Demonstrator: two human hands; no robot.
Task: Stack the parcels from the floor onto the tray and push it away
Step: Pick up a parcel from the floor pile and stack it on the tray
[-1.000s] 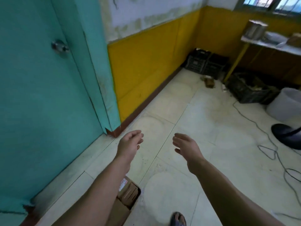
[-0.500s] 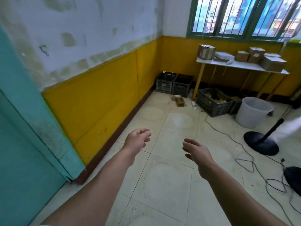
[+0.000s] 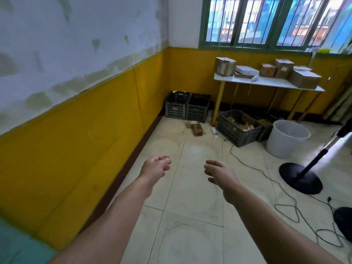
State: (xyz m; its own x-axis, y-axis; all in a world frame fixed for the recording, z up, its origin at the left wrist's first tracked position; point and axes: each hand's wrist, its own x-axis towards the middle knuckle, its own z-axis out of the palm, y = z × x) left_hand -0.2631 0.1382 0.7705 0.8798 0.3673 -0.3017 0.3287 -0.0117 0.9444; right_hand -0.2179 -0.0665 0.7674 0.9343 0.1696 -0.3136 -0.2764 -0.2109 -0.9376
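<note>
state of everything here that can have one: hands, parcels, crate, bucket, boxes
left hand, open, holding nothing
right hand, open, holding nothing
parcels, lying on the floor, untouched
front crate, upright, holds brown items
white bucket, upright, inside not visible
boxes, sitting on the table

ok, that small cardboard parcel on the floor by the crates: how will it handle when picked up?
The parcel is small beside the crates, so probably light, a one-hand lift. Its flat cardboard faces suggest it is stiff and unlikely to roll. It looks dented, though too far off to be sure, so it may give under a tight grip.
</note>
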